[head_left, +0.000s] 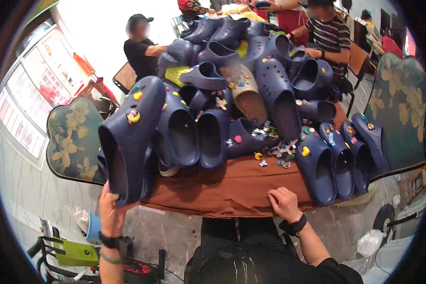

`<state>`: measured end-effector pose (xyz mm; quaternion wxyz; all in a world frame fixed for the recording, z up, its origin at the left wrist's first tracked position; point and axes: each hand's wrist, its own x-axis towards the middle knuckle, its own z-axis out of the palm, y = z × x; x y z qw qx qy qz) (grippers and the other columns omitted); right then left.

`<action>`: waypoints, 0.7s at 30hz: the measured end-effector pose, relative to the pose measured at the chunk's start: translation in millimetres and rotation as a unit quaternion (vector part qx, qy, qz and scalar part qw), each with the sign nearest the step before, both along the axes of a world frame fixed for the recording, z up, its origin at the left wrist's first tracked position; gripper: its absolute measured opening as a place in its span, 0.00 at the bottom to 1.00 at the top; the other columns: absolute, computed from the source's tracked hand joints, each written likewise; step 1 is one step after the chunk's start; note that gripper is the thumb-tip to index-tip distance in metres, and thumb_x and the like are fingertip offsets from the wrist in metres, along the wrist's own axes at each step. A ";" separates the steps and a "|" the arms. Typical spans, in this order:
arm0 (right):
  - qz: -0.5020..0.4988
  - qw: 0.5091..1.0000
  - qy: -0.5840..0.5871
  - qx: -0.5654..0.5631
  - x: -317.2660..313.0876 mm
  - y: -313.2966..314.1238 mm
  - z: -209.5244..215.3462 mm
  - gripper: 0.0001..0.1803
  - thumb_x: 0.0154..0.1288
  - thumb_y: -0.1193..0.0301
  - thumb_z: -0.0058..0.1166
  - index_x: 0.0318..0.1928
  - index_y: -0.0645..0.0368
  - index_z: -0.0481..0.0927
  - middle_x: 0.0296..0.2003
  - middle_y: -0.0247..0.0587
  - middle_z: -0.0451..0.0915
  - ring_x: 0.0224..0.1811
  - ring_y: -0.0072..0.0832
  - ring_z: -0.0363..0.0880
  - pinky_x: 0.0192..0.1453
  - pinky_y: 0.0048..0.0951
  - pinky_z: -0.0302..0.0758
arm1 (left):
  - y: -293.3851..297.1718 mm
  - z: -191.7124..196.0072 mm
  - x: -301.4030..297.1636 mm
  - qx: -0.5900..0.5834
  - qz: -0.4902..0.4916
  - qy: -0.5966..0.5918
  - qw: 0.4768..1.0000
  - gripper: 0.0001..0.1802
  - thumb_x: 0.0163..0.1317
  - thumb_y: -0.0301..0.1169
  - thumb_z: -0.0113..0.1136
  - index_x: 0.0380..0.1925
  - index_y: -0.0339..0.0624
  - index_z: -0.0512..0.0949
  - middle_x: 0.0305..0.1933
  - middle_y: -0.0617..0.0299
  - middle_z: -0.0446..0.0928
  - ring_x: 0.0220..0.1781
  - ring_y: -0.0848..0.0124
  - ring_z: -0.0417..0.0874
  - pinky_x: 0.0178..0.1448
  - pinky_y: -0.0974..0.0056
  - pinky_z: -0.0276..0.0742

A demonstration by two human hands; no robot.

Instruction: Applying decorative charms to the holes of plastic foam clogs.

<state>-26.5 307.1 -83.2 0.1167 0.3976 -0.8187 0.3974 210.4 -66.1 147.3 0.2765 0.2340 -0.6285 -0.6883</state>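
Navy foam clog (142, 123), shoe-sized and probably moulded in one piece: expect it to be light for its bulk, springy at the walls and stiffer along the sole. Slipping is judged a small risk, since such foam usually grips skin well; crushing does no lasting harm. Weak points are likely the small charms on its upper, such as the yellow moon-shaped charm (133, 116), which could be knocked loose by a careless thumb. Best hold: the heel rim or the sole edge, leaving the charm-bearing toe free. Position: far left end of the surface (189, 191), which is draped in brown cloth; the clog is tilted with its toe up and away from you, its opening facing you, in front of other navy clogs (182, 137). Your left hand (111, 208) is clamped on its heel end, thumb on the near side, remaining fingers partly hidden; forearm rises nearly vertical from the lower edge, wrist roughly straight. Your right hand (284, 203) lies at the near edge of the cloth, well apart from the clog, fingers curled and pointing inward, elbow out to the right; you cannot tell from this view whether anything sits under those fingers. Loose charms (284, 150) lie beyond it, ungripped.
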 end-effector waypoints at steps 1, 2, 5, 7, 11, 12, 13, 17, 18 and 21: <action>0.004 1.000 0.008 -0.002 0.8 -0.6 0.2 0.06 0.59 0.74 0.61 0.38 0.56 0.80 0.29 0.40 0.78 0.33 0.39 0.79 0.36 0.35 0.76 | -8.0 -11.8 -3.3 -0.002 0.004 0.008 1.000 0.33 0.57 0.26 0.47 0.66 0.38 0.63 0.59 0.52 0.74 0.53 0.61 0.82 0.50 0.46 0.85; 0.011 1.000 -0.006 0.012 1.0 -1.1 0.6 0.07 0.60 0.74 0.60 0.39 0.57 0.80 0.31 0.41 0.79 0.34 0.39 0.80 0.37 0.36 0.77 | -16.1 -23.5 -7.9 0.004 0.021 0.049 0.999 0.29 0.60 0.29 0.48 0.64 0.41 0.65 0.57 0.55 0.74 0.53 0.62 0.81 0.54 0.48 0.83; 0.025 0.998 -0.042 0.031 0.2 2.1 17.5 0.08 0.61 0.73 0.60 0.42 0.57 0.80 0.34 0.43 0.81 0.37 0.41 0.81 0.39 0.37 0.78 | -58.9 -72.7 -27.7 0.028 0.018 0.111 0.993 0.26 0.64 0.30 0.48 0.64 0.43 0.65 0.58 0.57 0.73 0.56 0.63 0.78 0.57 0.49 0.82; 0.039 0.997 -0.064 0.033 -5.7 3.4 41.7 0.09 0.62 0.73 0.60 0.43 0.58 0.80 0.36 0.44 0.81 0.39 0.43 0.82 0.40 0.37 0.79 | -79.6 -95.9 -33.8 0.071 0.028 0.129 0.989 0.23 0.66 0.28 0.47 0.63 0.44 0.66 0.57 0.58 0.73 0.57 0.62 0.78 0.56 0.48 0.83; -0.032 0.996 0.078 -0.037 -57.0 4.6 106.9 0.11 0.61 0.75 0.61 0.44 0.62 0.78 0.37 0.50 0.81 0.40 0.46 0.82 0.43 0.39 0.78 | -108.1 -120.2 -30.6 0.072 0.017 0.127 0.989 0.14 0.67 0.28 0.46 0.51 0.45 0.70 0.51 0.61 0.74 0.53 0.64 0.79 0.55 0.50 0.83; -0.060 0.996 0.041 -0.056 -72.4 2.3 123.9 0.12 0.62 0.75 0.60 0.45 0.63 0.77 0.34 0.48 0.80 0.38 0.46 0.80 0.43 0.40 0.76 | -108.9 -117.6 -30.4 0.085 0.006 0.132 0.988 0.12 0.69 0.30 0.47 0.51 0.45 0.71 0.51 0.61 0.75 0.53 0.64 0.79 0.55 0.50 0.83; -0.079 0.993 0.072 -0.040 -95.1 0.9 130.3 0.14 0.63 0.72 0.60 0.48 0.63 0.75 0.35 0.49 0.78 0.40 0.46 0.77 0.46 0.41 0.74 | -116.8 -123.1 -25.8 0.102 -0.001 0.135 0.986 0.11 0.70 0.32 0.49 0.50 0.45 0.72 0.51 0.61 0.75 0.53 0.64 0.79 0.55 0.49 0.82; -0.207 0.975 0.024 0.072 -195.3 -12.7 100.3 0.26 0.66 0.56 0.57 0.54 0.64 0.73 0.45 0.58 0.79 0.51 0.54 0.75 0.57 0.47 0.71 | -115.5 -130.4 -23.5 0.130 -0.002 0.123 0.984 0.13 0.71 0.41 0.53 0.48 0.46 0.74 0.49 0.60 0.76 0.51 0.61 0.79 0.54 0.48 0.82; -0.220 0.965 -0.071 0.120 -214.6 -18.2 97.6 0.27 0.66 0.53 0.57 0.52 0.64 0.75 0.46 0.60 0.79 0.52 0.55 0.76 0.57 0.49 0.72 | -108.8 -127.8 -21.5 0.129 0.003 0.126 0.984 0.13 0.71 0.41 0.53 0.48 0.46 0.74 0.49 0.60 0.76 0.51 0.61 0.79 0.54 0.48 0.82; -0.227 0.956 -0.098 0.159 -252.1 -33.5 80.7 0.27 0.69 0.49 0.49 0.38 0.65 0.83 0.41 0.63 0.82 0.48 0.56 0.80 0.54 0.51 0.74 | -86.8 -126.2 -9.1 0.148 0.043 0.074 0.985 0.21 0.70 0.47 0.56 0.56 0.48 0.69 0.57 0.56 0.66 0.52 0.57 0.75 0.54 0.48 0.80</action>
